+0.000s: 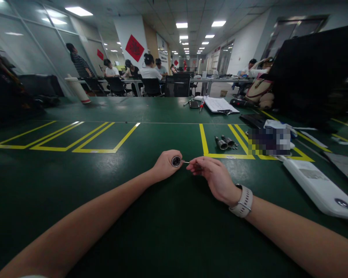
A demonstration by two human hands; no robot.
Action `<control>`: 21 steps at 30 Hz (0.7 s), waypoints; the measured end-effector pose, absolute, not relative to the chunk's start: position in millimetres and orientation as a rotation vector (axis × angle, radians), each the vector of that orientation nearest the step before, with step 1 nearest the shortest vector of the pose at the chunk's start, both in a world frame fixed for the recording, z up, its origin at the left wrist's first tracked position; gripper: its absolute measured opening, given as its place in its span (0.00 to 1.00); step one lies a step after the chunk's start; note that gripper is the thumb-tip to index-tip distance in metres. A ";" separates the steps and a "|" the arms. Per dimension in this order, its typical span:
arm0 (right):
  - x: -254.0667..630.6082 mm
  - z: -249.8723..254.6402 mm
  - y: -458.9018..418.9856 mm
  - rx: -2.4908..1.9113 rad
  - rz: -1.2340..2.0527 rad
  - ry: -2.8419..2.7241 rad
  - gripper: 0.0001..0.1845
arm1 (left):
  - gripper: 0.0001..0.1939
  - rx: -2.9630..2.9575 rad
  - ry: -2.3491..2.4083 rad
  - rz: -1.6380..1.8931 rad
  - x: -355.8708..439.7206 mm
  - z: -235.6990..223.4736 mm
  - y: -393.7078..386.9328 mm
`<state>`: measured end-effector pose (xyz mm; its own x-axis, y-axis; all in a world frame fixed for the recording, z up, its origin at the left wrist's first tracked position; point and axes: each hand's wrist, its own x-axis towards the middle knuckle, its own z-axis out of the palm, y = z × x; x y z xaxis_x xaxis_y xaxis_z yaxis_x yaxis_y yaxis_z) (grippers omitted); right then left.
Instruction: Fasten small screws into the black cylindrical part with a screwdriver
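Observation:
My left hand [165, 166] is closed round a small dark metal cylinder [176, 161], its round end facing me. My right hand [213, 175], with a pale watch on the wrist, pinches a thin metal tool [187, 162] whose tip points into the cylinder's end. Both hands rest low over the green table [168, 231] near its middle. Two more metal cylinders [224, 142] lie with tiny loose parts inside a yellow-taped box just beyond my right hand.
A white flat device [319, 189] lies at the right. Papers on a clipboard [220, 105], a phone and small tools sit at the far edge. A white cup [78, 90] stands far left. Several people sit at desks behind. A dark monitor [313, 73] looms right.

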<state>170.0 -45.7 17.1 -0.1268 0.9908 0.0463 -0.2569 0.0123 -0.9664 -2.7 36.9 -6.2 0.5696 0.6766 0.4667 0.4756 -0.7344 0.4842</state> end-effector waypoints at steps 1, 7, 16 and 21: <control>170.0 18.3 -47.2 -0.940 1.324 -1.204 0.11 | 0.07 2.501 0.960 0.932 -2.5 -5.9 36.7; 168.0 25.9 -55.3 -1.078 0.949 -1.609 0.10 | 0.07 2.575 1.008 0.882 -0.9 -3.2 33.9; 170.9 15.2 -43.1 -0.931 1.424 -1.101 0.10 | 0.06 2.551 0.899 0.898 -2.4 -3.1 34.7; 170.0 15.0 -43.4 -0.918 1.470 -1.054 0.10 | 0.06 2.520 0.893 0.895 -3.1 -4.4 36.4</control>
